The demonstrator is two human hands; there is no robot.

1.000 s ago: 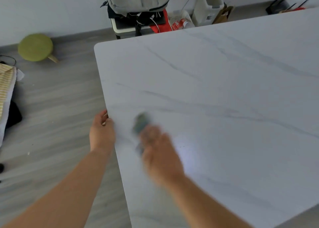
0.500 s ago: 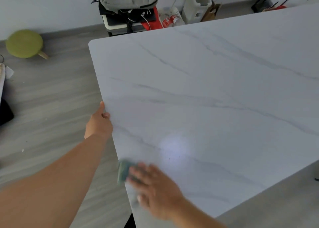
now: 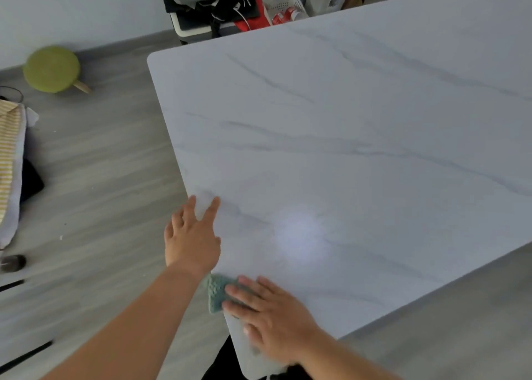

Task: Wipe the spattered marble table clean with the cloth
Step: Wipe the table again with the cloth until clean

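Note:
The white marble table [image 3: 345,149] with grey veins fills the right and middle of the head view. A small teal cloth [image 3: 216,292] lies at the table's left edge near the front corner. My right hand [image 3: 267,313] presses flat on the cloth with straight fingers, covering most of it. My left hand [image 3: 192,235] rests at the left edge just beyond the cloth, its fingers stretched out over the marble. I can make out no spatter on the surface; a bright light reflection sits near the hands.
Grey wood floor lies left of the table. A green round stool [image 3: 51,69] stands far left, striped fabric [image 3: 10,155] at the left border. A grey backpack on a box [image 3: 213,11] and a white basket [image 3: 285,8] sit beyond the far edge.
My right hand slid the cloth toward me along the left edge to the front corner. My left hand let go of the edge and now lies with fingers spread on the marble.

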